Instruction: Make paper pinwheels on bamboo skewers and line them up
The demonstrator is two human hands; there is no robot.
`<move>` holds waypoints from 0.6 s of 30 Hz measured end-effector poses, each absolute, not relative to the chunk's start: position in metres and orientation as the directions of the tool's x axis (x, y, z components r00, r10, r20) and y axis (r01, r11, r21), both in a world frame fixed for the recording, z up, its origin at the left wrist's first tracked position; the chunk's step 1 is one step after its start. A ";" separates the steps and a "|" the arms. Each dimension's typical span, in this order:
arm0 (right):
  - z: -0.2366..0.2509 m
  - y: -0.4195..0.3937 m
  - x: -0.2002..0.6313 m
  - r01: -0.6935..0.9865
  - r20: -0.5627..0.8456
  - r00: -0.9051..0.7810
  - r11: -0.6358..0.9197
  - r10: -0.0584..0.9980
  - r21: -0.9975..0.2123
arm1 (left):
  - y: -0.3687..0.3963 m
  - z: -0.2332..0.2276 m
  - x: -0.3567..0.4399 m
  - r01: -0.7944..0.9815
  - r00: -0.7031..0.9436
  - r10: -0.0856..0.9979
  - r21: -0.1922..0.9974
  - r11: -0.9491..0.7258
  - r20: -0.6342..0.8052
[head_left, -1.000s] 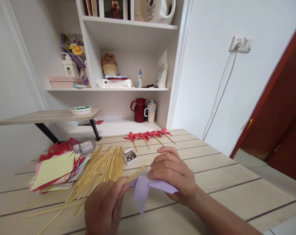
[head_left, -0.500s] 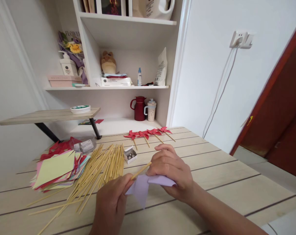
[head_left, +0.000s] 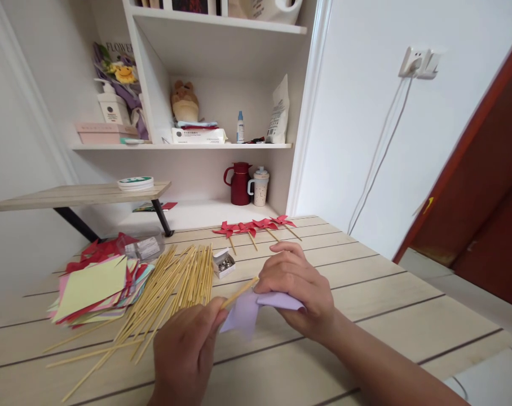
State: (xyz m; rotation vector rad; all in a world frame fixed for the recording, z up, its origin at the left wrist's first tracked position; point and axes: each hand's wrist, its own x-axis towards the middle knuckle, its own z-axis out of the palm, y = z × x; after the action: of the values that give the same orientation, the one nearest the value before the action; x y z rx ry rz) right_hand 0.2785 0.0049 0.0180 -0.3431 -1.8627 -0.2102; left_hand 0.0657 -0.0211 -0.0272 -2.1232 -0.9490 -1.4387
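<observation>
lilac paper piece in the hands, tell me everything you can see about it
The pale lilac folded paper piece looks thin and matte, with creased flaps; one pointed flap hangs down toward the light wooden table. The right hand covers and pinches its upper part. The left hand holds a thin bamboo stick whose tip meets the paper near the right hand's fingers.

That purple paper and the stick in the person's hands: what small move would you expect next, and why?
Probably pressing the bamboo stick tip against the purple paper pinwheel to join them. The left hand pinches the stick, the right hand holds the paper, and finished red pinwheels lie behind.
</observation>
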 end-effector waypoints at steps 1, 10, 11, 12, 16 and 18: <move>0.018 0.005 0.278 0.337 0.949 -0.288 0.941 0.129 -0.026 | -0.021 -0.027 0.066 0.728 0.241 0.295 0.029 -0.685 0.924; 0.018 0.004 0.277 0.329 0.944 -0.309 0.944 0.116 -0.009 | -0.021 -0.025 0.066 0.739 0.270 0.229 -0.049 -0.672 0.935; 0.018 0.005 0.278 0.328 0.944 -0.309 0.945 0.118 -0.010 | -0.021 -0.024 0.066 0.739 0.276 0.227 -0.054 -0.672 0.934; 0.018 0.005 0.278 0.327 0.944 -0.308 0.945 0.120 -0.013 | -0.021 -0.024 0.066 0.737 0.282 0.223 -0.062 -0.673 0.933; 0.017 0.006 0.279 0.331 0.946 -0.296 0.943 0.132 -0.028 | -0.023 -0.023 0.065 0.736 0.297 0.213 -0.081 -0.672 0.931; 0.017 0.006 0.279 0.331 0.946 -0.295 0.943 0.136 -0.032 | -0.024 -0.023 0.065 0.737 0.302 0.212 -0.086 -0.670 0.929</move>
State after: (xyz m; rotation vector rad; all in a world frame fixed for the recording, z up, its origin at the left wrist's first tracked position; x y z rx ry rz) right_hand 0.2788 0.0062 0.0166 -0.3417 -1.8735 -0.1988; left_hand 0.0649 -0.0244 -0.0232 -2.0666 -0.8416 -1.3601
